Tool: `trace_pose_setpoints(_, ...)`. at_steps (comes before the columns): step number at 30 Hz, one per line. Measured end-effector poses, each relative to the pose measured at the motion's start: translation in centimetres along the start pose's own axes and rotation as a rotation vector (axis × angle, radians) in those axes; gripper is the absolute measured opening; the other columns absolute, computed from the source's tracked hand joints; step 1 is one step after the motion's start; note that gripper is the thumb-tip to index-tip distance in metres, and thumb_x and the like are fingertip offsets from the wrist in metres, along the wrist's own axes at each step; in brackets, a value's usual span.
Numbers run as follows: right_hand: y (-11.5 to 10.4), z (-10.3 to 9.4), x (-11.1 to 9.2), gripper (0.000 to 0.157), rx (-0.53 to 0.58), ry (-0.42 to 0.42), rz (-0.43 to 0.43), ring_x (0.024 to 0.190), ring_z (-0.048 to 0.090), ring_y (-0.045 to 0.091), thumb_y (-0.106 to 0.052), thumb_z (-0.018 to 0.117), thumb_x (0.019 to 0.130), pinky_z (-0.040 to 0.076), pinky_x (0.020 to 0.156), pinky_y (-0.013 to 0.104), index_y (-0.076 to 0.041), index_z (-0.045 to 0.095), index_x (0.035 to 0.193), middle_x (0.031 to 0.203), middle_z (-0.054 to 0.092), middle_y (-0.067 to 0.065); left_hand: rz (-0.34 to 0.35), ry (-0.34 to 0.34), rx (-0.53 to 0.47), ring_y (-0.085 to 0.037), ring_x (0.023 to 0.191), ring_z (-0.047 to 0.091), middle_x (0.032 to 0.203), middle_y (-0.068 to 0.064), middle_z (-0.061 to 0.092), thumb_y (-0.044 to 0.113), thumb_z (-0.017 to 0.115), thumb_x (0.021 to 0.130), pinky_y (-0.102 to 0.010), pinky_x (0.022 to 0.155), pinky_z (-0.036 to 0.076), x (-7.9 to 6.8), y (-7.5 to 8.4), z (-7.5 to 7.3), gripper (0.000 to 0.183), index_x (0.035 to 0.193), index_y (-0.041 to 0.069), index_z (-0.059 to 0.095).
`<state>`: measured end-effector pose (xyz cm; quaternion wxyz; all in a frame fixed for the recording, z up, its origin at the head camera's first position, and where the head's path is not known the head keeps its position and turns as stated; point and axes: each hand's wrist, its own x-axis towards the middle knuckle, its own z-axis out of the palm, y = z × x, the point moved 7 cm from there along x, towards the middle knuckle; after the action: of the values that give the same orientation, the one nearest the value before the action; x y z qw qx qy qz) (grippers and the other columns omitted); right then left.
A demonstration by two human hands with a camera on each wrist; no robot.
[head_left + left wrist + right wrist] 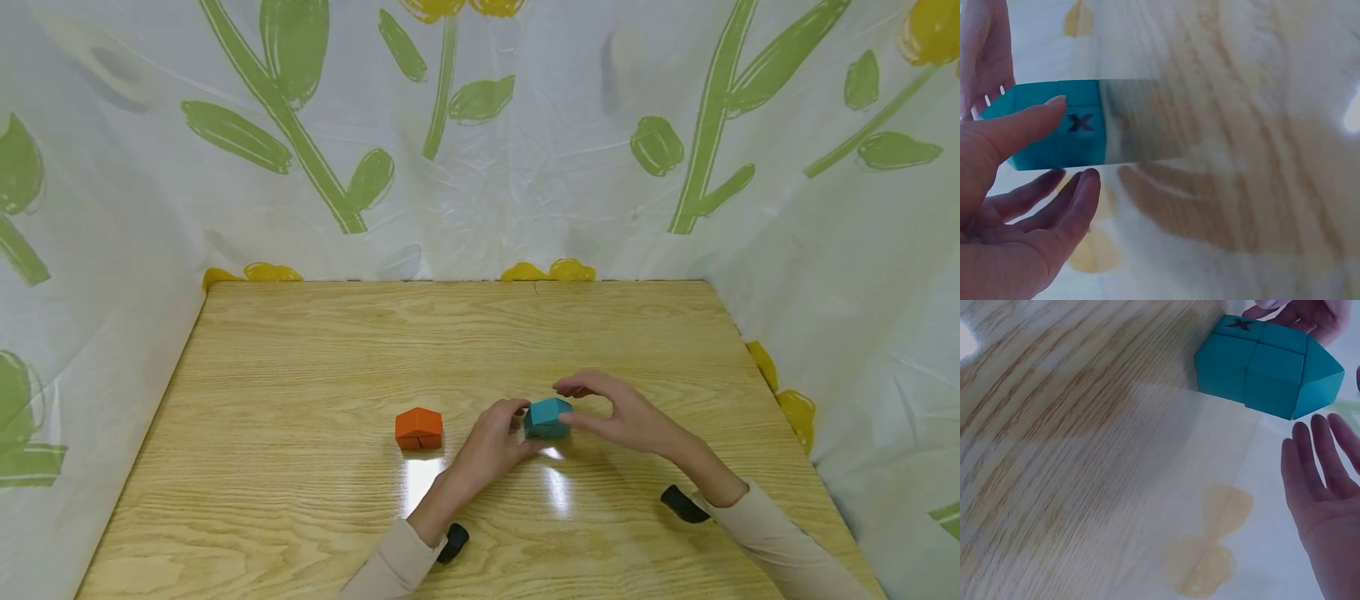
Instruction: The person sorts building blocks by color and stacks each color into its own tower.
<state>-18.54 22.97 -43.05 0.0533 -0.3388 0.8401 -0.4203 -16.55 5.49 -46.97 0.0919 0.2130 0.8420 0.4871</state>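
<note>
A teal faceted block shape (547, 419) with seams between its pieces stands on the table; a dark X (1080, 122) marks one face. My left hand (491, 442) cups loosely round its left side, thumb in front and fingers beside the edge. Whether those fingertips touch it is hard to tell. On the other side my right hand (626, 415) has its fingers (1318, 447) extended and spread, just off the block's pointed top. Left of both hands an orange block shape (418, 428) with a peaked top sits on the table.
The wood-grain table (315, 358) is bounded at the back and sides by a white cloth (555, 200) printed with green leaves and yellow flowers. Black straps (682, 504) show below the wrists near the light sleeves (780, 542). Glare spots lie before the blocks.
</note>
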Motion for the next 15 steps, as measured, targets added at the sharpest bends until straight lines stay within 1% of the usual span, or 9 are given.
trace_pose_setpoints(3,-0.1,-0.4,0.0,0.038,0.006,0.031,0.019,0.115,0.064,0.022,-0.009,0.075,0.095,0.055,0.097,0.045,-0.017,0.065,0.131,0.125,0.068,0.005,0.005,0.004,0.029,-0.035,0.106,0.064,0.122,-0.023,0.065,0.008,0.085,0.086,-0.042,0.09,0.057,-0.3,0.4,-0.4,0.054,0.132,-0.009,0.06)
trace_pose_setpoints(5,-0.2,-0.6,-0.1,0.036,0.013,0.047,0.036,0.115,0.065,0.023,-0.008,0.074,0.096,0.054,0.098,0.045,-0.017,0.066,0.13,0.124,0.069,0.008,0.009,0.005,0.053,-0.036,0.108,0.064,0.123,-0.023,0.065,0.006,0.083,0.087,-0.043,0.091,0.056,-0.4,0.7,-0.8,0.052,0.131,-0.009,0.06)
trace_pose_setpoints(8,-0.2,-1.0,-0.2,0.032,0.026,0.078,0.054,0.114,0.066,0.022,-0.007,0.072,0.097,0.053,0.101,0.04,-0.017,0.067,0.127,0.122,0.07,0.008,0.023,0.015,0.088,-0.035,0.11,0.063,0.123,-0.023,0.065,0.004,0.081,0.089,-0.044,0.092,0.056,-0.7,1.3,-1.6,0.048,0.13,-0.009,0.061)
trace_pose_setpoints(9,-0.3,-1.1,-0.2,0.03,0.029,0.088,0.057,0.113,0.066,0.021,-0.006,0.071,0.098,0.053,0.102,0.036,-0.017,0.068,0.126,0.121,0.07,0.008,0.026,0.016,0.101,-0.035,0.11,0.063,0.123,-0.022,0.065,0.003,0.08,0.089,-0.043,0.092,0.056,-0.8,1.6,-1.9,0.046,0.13,-0.009,0.061)
trace_pose_setpoints(11,-0.4,-1.3,-0.2,0.028,0.039,0.116,0.059,0.111,0.066,0.019,-0.005,0.07,0.098,0.051,0.102,0.029,-0.018,0.069,0.123,0.118,0.07,0.005,0.047,0.036,0.131,-0.034,0.11,0.063,0.122,-0.021,0.066,0.003,0.077,0.091,-0.043,0.092,0.056,-1.0,2.2,-2.7,0.041,0.129,-0.007,0.063)
trace_pose_setpoints(15,-0.6,-1.9,-0.1,0.023,0.071,0.17,0.051,0.104,0.066,0.015,-0.001,0.068,0.098,0.051,0.098,0.024,-0.017,0.07,0.115,0.111,0.07,0.002,0.076,0.08,0.169,-0.032,0.107,0.063,0.119,-0.018,0.068,0.004,0.074,0.095,-0.043,0.091,0.056,-1.1,3.0,-4.3,0.031,0.124,-0.004,0.067)
